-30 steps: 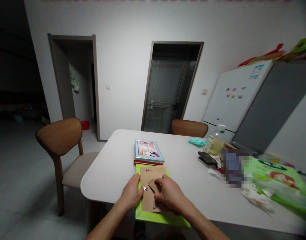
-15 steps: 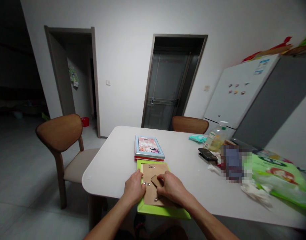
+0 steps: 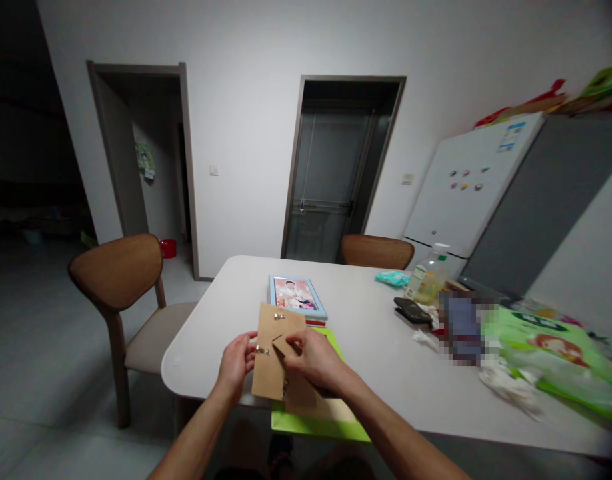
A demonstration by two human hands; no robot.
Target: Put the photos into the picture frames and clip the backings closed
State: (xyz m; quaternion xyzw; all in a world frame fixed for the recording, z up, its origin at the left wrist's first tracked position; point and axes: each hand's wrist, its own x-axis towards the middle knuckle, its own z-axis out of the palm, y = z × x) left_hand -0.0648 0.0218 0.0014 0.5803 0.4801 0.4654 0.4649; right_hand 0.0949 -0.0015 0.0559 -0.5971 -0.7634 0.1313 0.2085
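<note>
A brown picture-frame backboard (image 3: 267, 383) with small metal clips is raised and tilted above a lime-green photo frame (image 3: 316, 427) at the table's near edge. My right hand (image 3: 319, 360) pinches the small stand flap on the back of this board. Beside the board's left edge is my left hand (image 3: 235, 365), its fingers apart and their tips close to the edge; whether they touch it I cannot tell. Just beyond, a light-blue photo frame (image 3: 320, 311) holding a pinkish picture lies on top of a red one (image 3: 316, 323).
On the right of the white table (image 3: 376, 373) are a bottle of yellowish liquid (image 3: 429, 280), a black wallet-like item (image 3: 412, 311), crumpled tissues (image 3: 511, 387) and a green package (image 3: 561, 347). Wooden chairs stand at the left (image 3: 119, 273) and far side (image 3: 377, 251).
The backboard has come up out of the green frame, moving up and left in my right hand. My left hand has shifted left off the frame and its fingers have spread.
</note>
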